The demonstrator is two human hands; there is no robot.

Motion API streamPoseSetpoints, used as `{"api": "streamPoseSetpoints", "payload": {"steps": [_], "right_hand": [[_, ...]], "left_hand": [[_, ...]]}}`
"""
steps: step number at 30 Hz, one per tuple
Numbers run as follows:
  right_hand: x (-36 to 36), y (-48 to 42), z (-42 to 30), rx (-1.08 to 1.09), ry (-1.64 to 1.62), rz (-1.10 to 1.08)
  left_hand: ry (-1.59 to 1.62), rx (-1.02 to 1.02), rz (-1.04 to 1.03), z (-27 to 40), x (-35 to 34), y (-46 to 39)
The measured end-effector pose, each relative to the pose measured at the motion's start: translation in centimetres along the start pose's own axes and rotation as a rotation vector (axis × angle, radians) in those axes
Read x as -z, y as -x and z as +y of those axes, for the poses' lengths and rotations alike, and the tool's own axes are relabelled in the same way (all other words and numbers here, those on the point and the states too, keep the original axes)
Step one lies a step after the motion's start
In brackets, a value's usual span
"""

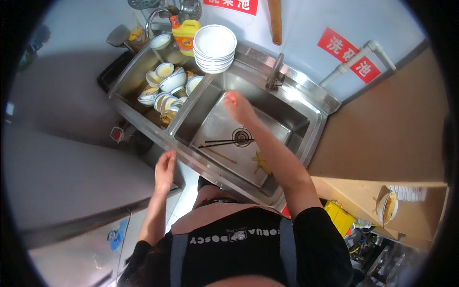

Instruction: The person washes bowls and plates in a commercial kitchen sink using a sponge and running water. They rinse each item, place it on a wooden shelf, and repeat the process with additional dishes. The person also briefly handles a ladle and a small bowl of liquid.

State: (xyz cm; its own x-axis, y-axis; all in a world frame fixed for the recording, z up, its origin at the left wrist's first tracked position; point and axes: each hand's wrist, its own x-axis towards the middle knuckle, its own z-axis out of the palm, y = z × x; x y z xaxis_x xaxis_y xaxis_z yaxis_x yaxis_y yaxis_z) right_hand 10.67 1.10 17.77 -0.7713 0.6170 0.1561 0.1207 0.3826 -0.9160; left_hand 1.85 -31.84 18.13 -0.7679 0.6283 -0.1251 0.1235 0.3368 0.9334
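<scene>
My right hand (239,107) reaches over the right-hand stainless steel sink basin (215,125), fingers curled in, nothing visible in it. Below it, several chopsticks (218,154) lie on the basin floor around the drain (242,137). Yellowish food scraps (263,163) rest there too, partly behind my forearm. My left hand (165,168) hangs just outside the sink's front edge, fingers loosely bent and holding nothing visible. In the left basin (123,88) sit several dirty bowls (173,81) with food residue. A stack of white bowls (215,48) stands at the back of the divider.
A yellow detergent bottle (187,37) stands beside the stacked bowls. One faucet (275,73) rises behind the right basin; another (154,21) is behind the left. To the right, a brown counter (380,136) adjoins the sink, with a food-filled bowl (389,208) on a shelf below.
</scene>
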Motion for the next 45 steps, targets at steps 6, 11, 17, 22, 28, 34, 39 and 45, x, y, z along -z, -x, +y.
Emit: {"api": "streamPoseSetpoints", "payload": {"steps": [6, 11, 17, 22, 28, 34, 39, 45], "right_hand": [[0.8, -16.5, 1.8, -0.201, 0.321, 0.335], [1.1, -23.3, -0.1, -0.463, 0.599, 0.192], [1.6, -25.4, 0.9, -0.496, 0.810, 0.182], [2.9, -26.0, 1.9, -0.492, 0.659, 0.117], [4.7, -26.7, 4.7, -0.530, 0.490, 0.048], [2.9, -25.1, -0.5, -0.655, 0.198, 0.138], [3.0, -25.5, 0.1, -0.616, -0.001, 0.154], [4.3, -26.7, -0.7, -0.649, 0.169, 0.164]], "left_hand": [[-0.115, -0.381, 0.053, 8.0, -2.7, -28.0], [-0.120, -0.485, 0.022, 8.4, -8.8, -46.2], [-0.129, -0.490, 0.009, 10.8, -11.2, -45.3], [-0.308, -0.411, -0.037, 11.5, -11.1, -46.5], [-0.795, -0.344, -0.404, 14.6, -8.2, -47.9], [-0.758, -0.324, -0.574, 14.4, -8.0, -48.9], [-0.508, -0.184, -0.588, 15.0, -7.7, -48.6], [-0.411, -0.133, -0.680, 14.6, -7.6, -49.0]]}}
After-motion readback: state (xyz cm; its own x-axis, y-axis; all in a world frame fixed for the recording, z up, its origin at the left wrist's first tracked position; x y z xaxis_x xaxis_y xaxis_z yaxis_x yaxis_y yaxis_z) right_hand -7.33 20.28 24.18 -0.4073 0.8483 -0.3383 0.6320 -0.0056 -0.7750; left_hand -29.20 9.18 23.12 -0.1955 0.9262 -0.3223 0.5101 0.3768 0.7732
